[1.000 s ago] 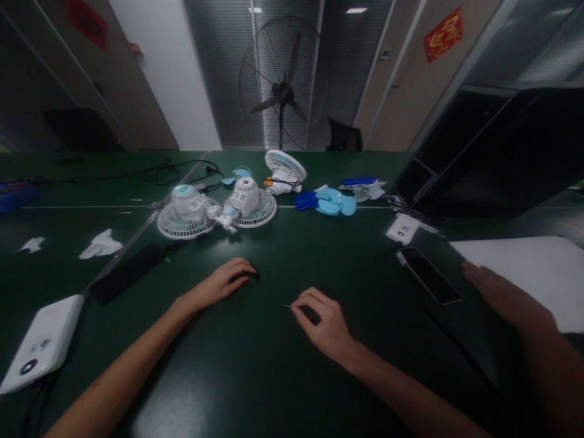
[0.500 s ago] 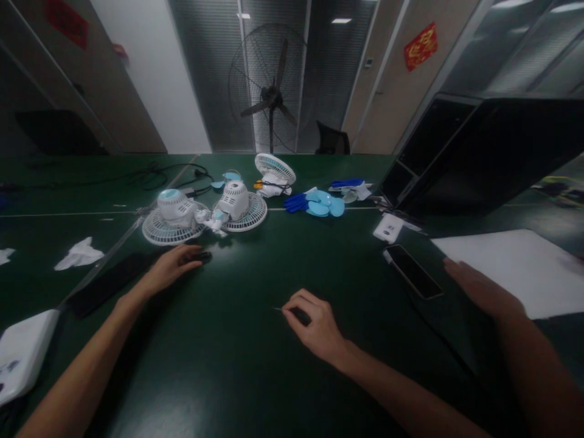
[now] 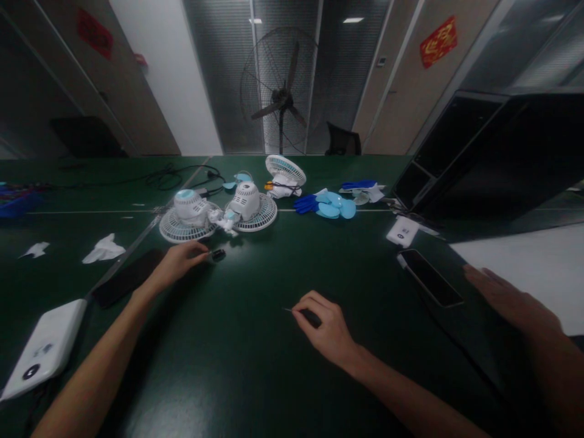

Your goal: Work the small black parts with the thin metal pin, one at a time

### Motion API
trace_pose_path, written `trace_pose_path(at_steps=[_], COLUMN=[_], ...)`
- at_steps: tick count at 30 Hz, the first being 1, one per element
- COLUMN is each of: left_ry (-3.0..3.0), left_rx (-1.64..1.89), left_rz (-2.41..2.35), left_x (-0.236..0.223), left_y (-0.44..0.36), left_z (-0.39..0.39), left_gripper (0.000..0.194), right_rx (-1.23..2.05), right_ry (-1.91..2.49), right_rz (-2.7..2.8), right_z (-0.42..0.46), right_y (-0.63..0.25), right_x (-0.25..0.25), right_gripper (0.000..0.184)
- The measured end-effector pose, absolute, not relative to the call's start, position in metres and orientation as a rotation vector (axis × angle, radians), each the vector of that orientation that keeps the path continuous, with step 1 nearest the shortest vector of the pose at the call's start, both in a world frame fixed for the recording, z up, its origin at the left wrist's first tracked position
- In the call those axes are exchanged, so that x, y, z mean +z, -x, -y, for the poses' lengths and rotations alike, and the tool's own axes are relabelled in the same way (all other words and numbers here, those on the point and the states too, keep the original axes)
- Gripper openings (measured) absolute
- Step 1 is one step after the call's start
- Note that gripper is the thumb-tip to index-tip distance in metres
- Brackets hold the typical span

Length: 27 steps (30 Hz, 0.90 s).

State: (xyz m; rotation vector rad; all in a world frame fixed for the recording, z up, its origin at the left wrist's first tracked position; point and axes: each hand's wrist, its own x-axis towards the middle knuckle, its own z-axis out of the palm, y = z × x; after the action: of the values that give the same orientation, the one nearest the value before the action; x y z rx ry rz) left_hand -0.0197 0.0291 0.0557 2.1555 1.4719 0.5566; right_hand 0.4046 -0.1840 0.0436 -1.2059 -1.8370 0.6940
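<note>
My left hand (image 3: 182,263) reaches over the table on the left, its thumb and index finger slightly apart. Just beyond these fingertips lies a small black object (image 3: 219,255), too small and dim to name. Closer to me, right of the middle, my right hand (image 3: 325,323) is closed around a small screwdriver (image 3: 312,317). The dark handle is partly hidden in the palm, and the thin metal shaft points left, past the thumb and index finger. Behind my left hand, two white fan heads (image 3: 188,230) (image 3: 258,220) lie grille down.
Another person's hand (image 3: 511,299) rests beside a white sheet (image 3: 542,258) on the right. Nearby are a phone (image 3: 431,277) and a large black box (image 3: 460,143). Blue gloves (image 3: 306,204) and light-blue fan blades (image 3: 335,205) lie farther back. A white device (image 3: 45,344) stands at left.
The view has turned slightly left, so everything sits farther right. My left fingertips have drawn back a little from the small black object, showing more of it. My right hand keeps its grip.
</note>
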Motion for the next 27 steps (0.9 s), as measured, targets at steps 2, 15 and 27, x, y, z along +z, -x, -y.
trace_pose_path(at_steps=[2, 15, 27], left_ry=[-2.103, -2.049, -2.080], left_rx=[0.623, 0.593, 0.577], left_rz=[-1.511, -1.612, -1.632], left_x=[0.054, 0.044, 0.047], left_y=[0.013, -0.006, -0.013], left_z=[-0.029, -0.025, -0.020], left_gripper=[0.063, 0.059, 0.056], right_rx=[0.696, 0.691, 0.681], right_ry=[1.205, 1.214, 1.225], right_rz=[1.841, 1.849, 1.858], right_z=[0.184, 0.184, 0.185], right_y=[-0.405, -0.406, -0.406], right_x=[0.043, 0.040, 0.044], right_gripper=[0.012, 0.011, 0.011])
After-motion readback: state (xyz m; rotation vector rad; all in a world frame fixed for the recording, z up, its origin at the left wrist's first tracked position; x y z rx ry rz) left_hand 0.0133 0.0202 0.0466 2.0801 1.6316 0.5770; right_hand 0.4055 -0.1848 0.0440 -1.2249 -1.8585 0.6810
